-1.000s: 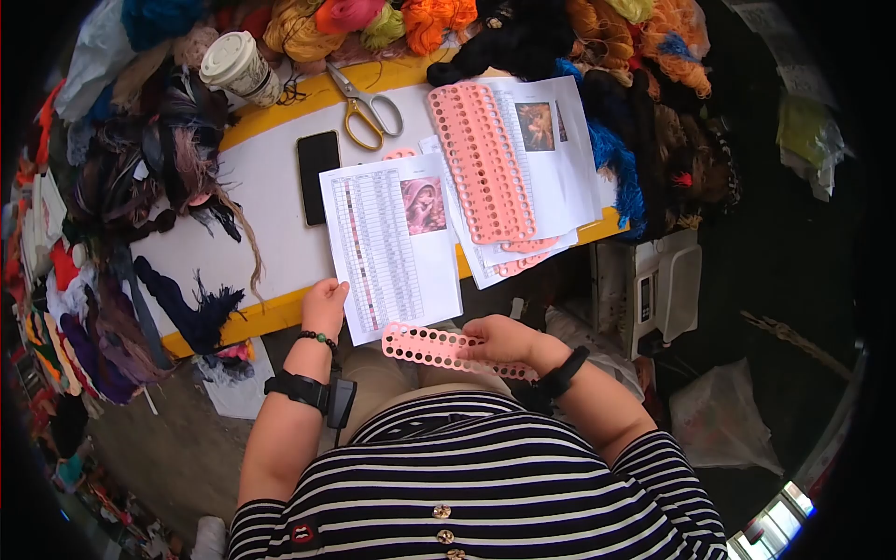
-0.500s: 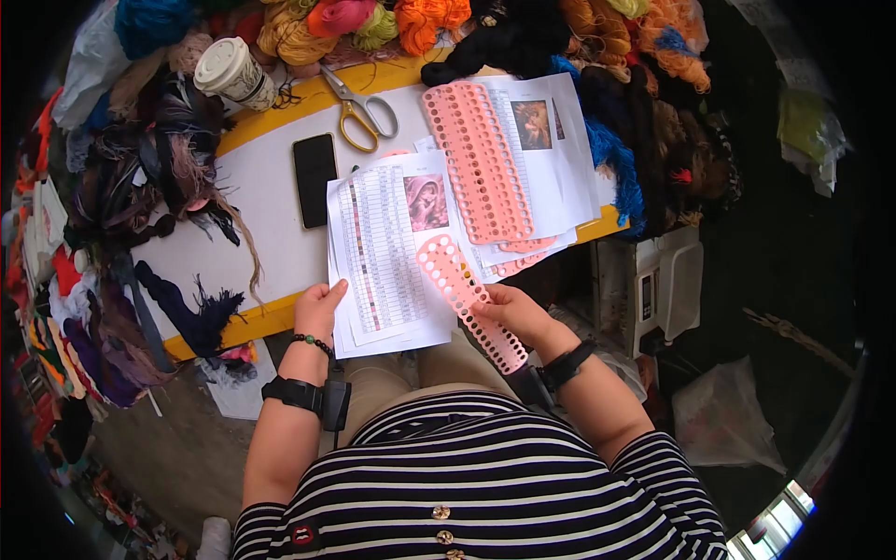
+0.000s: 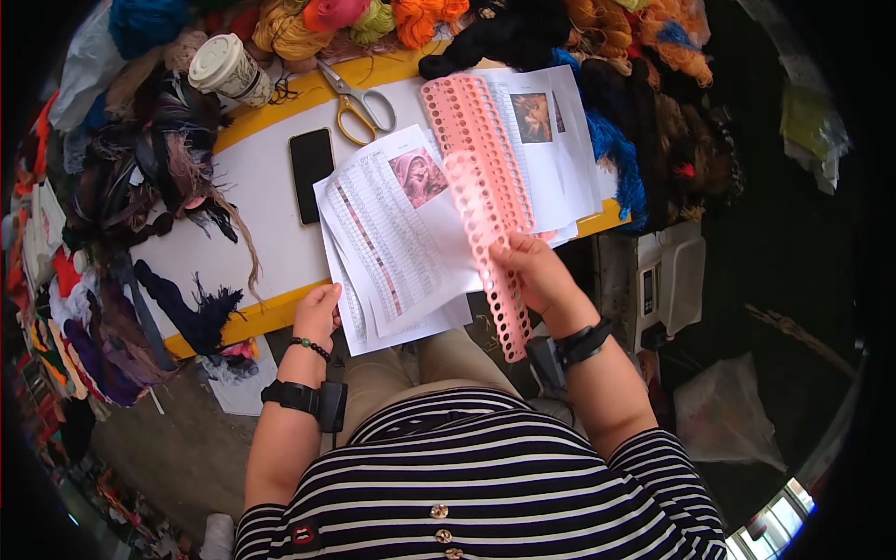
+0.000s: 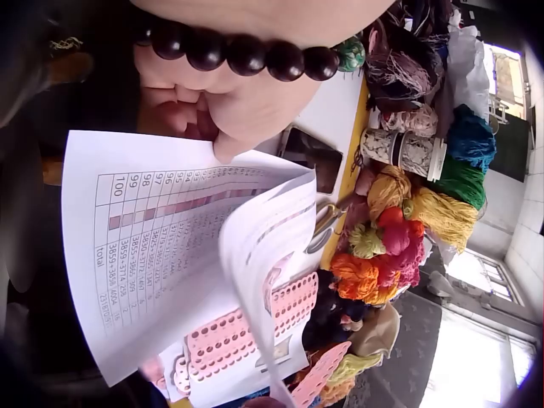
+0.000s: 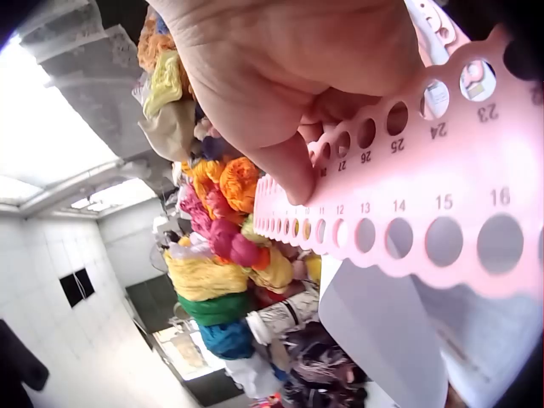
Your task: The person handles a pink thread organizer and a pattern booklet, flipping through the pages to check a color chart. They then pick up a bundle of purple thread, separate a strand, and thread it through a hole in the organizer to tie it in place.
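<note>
My left hand (image 3: 317, 313) pinches the left edge of several printed sheets (image 3: 397, 257), which bear a chart and a small pink picture. In the left wrist view the top sheet (image 4: 263, 229) curls up and away from the numbered chart sheet (image 4: 102, 289) beneath. My right hand (image 3: 539, 271) grips a pink thread organizer card (image 5: 408, 183) with numbered holes along both edges, the thumb lying on its face. The far end of this card overlaps the sheets' right side in the head view. Beyond it, more pink organizer cards (image 3: 462, 98) lie on other printed pages (image 3: 565, 177).
The white table (image 3: 252, 196) has a yellow border. On it are a black phone (image 3: 311, 173), scissors (image 3: 359, 107) and a patterned lidded cup (image 3: 231, 70). Colourful yarn hanks (image 3: 345, 23) crowd the back and sides. A scale (image 3: 658, 285) stands below at the right.
My right hand has raised the organizer card from the lap, turned it lengthwise and brought it forward over the sheets' right side. The held sheets have tilted and fanned apart; my left hand keeps its hold.
</note>
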The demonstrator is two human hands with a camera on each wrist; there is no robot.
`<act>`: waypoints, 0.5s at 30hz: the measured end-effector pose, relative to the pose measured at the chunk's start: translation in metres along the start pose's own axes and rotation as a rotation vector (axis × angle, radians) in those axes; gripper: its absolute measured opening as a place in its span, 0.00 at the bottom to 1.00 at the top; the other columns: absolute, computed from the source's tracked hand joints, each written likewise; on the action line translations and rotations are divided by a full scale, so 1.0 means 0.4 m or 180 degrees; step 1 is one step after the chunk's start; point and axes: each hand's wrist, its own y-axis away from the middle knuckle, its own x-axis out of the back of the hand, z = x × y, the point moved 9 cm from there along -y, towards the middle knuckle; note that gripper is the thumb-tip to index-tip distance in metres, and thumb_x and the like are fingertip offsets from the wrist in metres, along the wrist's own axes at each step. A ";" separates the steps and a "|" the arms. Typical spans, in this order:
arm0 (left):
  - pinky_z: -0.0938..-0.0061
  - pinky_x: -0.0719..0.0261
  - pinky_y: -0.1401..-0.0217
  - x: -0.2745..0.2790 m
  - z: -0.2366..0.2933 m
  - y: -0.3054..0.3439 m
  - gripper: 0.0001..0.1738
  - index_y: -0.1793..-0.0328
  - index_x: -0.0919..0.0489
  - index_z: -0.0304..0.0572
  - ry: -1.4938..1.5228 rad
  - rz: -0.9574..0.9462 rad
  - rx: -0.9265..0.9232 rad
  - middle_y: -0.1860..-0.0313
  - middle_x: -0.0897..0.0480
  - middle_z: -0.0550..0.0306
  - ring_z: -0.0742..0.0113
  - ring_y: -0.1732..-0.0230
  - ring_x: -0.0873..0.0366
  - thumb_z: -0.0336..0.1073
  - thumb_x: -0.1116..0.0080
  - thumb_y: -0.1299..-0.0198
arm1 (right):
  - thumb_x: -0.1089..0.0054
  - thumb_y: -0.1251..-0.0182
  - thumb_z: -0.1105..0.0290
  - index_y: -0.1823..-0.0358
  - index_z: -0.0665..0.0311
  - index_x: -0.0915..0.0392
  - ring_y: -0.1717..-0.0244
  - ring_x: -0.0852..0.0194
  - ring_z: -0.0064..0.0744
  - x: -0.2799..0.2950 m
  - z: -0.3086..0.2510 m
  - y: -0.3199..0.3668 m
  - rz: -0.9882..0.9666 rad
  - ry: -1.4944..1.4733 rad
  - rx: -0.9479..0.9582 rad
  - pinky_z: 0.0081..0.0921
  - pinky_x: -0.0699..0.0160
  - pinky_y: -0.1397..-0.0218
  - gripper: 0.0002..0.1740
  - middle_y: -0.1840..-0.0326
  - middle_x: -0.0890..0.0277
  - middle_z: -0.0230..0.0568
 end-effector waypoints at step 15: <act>0.82 0.36 0.78 -0.008 0.008 -0.004 0.07 0.58 0.19 0.39 -0.0017 0.0018 -0.0118 0.75 0.23 0.66 0.79 0.80 0.31 0.35 0.41 0.33 | 0.38 0.33 0.73 0.43 0.74 0.26 0.55 0.15 0.37 -0.042 -0.181 -0.029 -0.0169 -0.1426 0.0104 0.36 0.13 0.49 0.19 0.52 0.18 0.51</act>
